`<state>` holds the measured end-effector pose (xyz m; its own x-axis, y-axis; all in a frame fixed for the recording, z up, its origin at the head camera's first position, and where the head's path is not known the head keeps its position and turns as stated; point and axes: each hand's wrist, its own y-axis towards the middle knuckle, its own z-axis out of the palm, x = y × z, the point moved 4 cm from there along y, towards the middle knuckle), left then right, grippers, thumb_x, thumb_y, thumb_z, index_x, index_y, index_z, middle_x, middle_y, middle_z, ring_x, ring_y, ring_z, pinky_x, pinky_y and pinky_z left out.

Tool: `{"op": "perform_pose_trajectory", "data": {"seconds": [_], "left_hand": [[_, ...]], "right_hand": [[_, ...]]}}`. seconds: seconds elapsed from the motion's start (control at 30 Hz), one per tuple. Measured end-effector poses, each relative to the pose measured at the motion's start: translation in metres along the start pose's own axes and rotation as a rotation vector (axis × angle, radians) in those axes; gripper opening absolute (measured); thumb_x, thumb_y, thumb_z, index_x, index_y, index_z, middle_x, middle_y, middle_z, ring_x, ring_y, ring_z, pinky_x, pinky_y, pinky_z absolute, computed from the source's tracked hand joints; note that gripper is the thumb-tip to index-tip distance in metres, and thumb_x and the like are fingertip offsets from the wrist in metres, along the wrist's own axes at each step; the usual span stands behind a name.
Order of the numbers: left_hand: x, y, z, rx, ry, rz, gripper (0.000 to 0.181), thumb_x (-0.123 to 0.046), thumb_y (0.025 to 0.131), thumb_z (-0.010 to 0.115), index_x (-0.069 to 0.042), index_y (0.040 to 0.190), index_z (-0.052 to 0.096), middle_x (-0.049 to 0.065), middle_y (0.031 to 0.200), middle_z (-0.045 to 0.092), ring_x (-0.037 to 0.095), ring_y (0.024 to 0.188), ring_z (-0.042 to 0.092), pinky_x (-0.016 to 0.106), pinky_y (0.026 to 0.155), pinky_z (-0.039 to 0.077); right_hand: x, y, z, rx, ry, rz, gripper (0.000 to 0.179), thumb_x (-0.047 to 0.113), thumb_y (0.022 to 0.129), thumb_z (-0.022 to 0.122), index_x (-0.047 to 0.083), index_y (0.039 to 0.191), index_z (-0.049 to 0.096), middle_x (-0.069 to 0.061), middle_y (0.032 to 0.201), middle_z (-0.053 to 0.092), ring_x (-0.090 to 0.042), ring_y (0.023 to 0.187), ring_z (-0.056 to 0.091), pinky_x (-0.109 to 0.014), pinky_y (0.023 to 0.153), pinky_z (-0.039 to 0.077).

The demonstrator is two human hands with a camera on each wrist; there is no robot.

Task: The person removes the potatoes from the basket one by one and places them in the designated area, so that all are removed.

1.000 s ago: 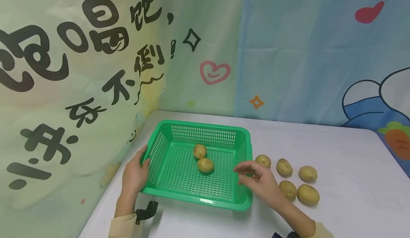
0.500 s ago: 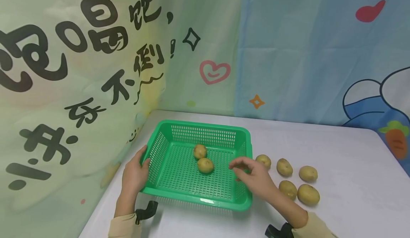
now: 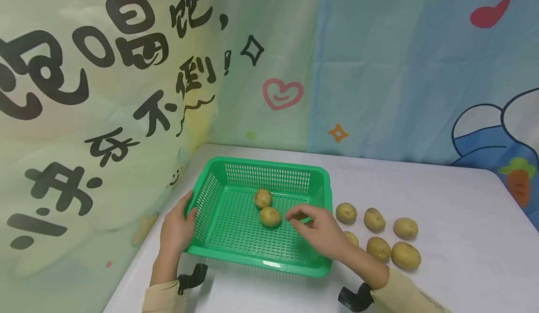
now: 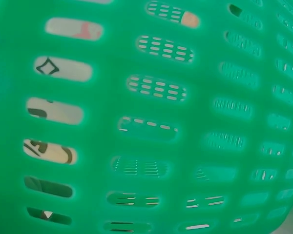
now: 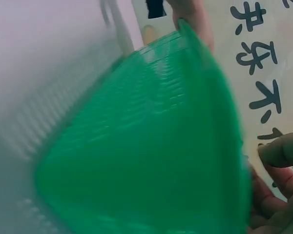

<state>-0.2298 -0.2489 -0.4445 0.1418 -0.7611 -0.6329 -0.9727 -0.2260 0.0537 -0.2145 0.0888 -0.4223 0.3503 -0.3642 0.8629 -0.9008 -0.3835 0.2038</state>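
Note:
A green plastic basket [image 3: 252, 262] with slotted walls stands on the table at centre-left, two potatoes [image 3: 270, 217] lying near the middle of its floor. My left hand [image 3: 178, 226] grips its left rim, and the basket's slotted wall [image 4: 195, 107] fills the left wrist view. Over the right part of the basket hovers my right hand [image 3: 318, 230], fingers loosely bent and nothing between them. Its fingertips are just right of the nearer potato, apparently apart from it. The right wrist view shows the thumb and fingers [image 5: 283, 151] beside the basket's rim.
Several loose potatoes [image 3: 405, 228] lie on the white table [image 3: 455, 200] right of the basket; one [image 3: 351, 239] is partly covered by the right forearm. A printed curtain [image 3: 379, 69] hangs behind the table and another [image 3: 84, 186] along its left side.
My right hand has moved left, from the basket's right rim to over its inside, uncovering part of a potato behind it. The left hand, basket and its two potatoes have stayed put.

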Motion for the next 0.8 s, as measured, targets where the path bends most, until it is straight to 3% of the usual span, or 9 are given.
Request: {"op": "perform_pose_trajectory", "data": {"seconds": [0.23, 0.37, 0.5, 0.67, 0.8], "left_hand": [[-0.001, 0.000, -0.001, -0.001, 0.017, 0.005, 0.050, -0.018, 0.102, 0.049, -0.014, 0.151, 0.039, 0.025, 0.139, 0.051, 0.039, 0.106, 0.060, 0.053, 0.080, 0.047], [-0.001, -0.001, 0.000, 0.001, 0.016, 0.006, 0.050, -0.018, 0.102, 0.050, -0.014, 0.151, 0.039, 0.025, 0.138, 0.052, 0.036, 0.100, 0.062, 0.051, 0.077, 0.048], [-0.003, -0.001, -0.001, -0.007, 0.011, 0.022, 0.050, -0.017, 0.102, 0.050, -0.013, 0.151, 0.039, 0.026, 0.138, 0.053, 0.037, 0.100, 0.062, 0.052, 0.077, 0.048], [-0.004, 0.000, -0.002, -0.013, 0.014, 0.020, 0.050, -0.016, 0.101, 0.051, -0.011, 0.149, 0.041, 0.026, 0.134, 0.055, 0.032, 0.087, 0.061, 0.045, 0.068, 0.047], [-0.002, 0.000, 0.000, -0.019, 0.014, 0.016, 0.050, -0.016, 0.101, 0.051, -0.011, 0.149, 0.041, 0.026, 0.134, 0.055, 0.033, 0.091, 0.062, 0.048, 0.072, 0.048]], "right_hand": [[0.015, 0.025, -0.005, 0.112, -0.050, 0.002, 0.016, 0.016, 0.097, 0.060, 0.019, 0.110, 0.069, 0.004, 0.109, 0.069, -0.015, 0.100, 0.060, -0.032, 0.081, 0.053], [0.015, 0.038, -0.010, 0.093, -0.060, 0.005, 0.016, 0.014, 0.097, 0.060, 0.017, 0.109, 0.069, 0.006, 0.106, 0.069, -0.013, 0.097, 0.062, -0.033, 0.080, 0.052], [0.012, 0.050, -0.016, 0.036, -0.001, 0.032, 0.016, 0.013, 0.096, 0.061, 0.011, 0.110, 0.069, -0.002, 0.105, 0.070, -0.018, 0.091, 0.064, -0.032, 0.073, 0.054], [0.007, 0.062, -0.017, 0.050, 0.096, 0.094, 0.034, 0.020, 0.094, 0.066, 0.008, 0.126, 0.064, -0.009, 0.124, 0.065, -0.029, 0.109, 0.062, -0.040, 0.084, 0.053], [0.004, 0.070, -0.013, 0.085, 0.091, 0.140, 0.044, 0.026, 0.093, 0.066, 0.010, 0.134, 0.059, -0.007, 0.135, 0.059, -0.031, 0.118, 0.056, -0.044, 0.090, 0.050]]}}
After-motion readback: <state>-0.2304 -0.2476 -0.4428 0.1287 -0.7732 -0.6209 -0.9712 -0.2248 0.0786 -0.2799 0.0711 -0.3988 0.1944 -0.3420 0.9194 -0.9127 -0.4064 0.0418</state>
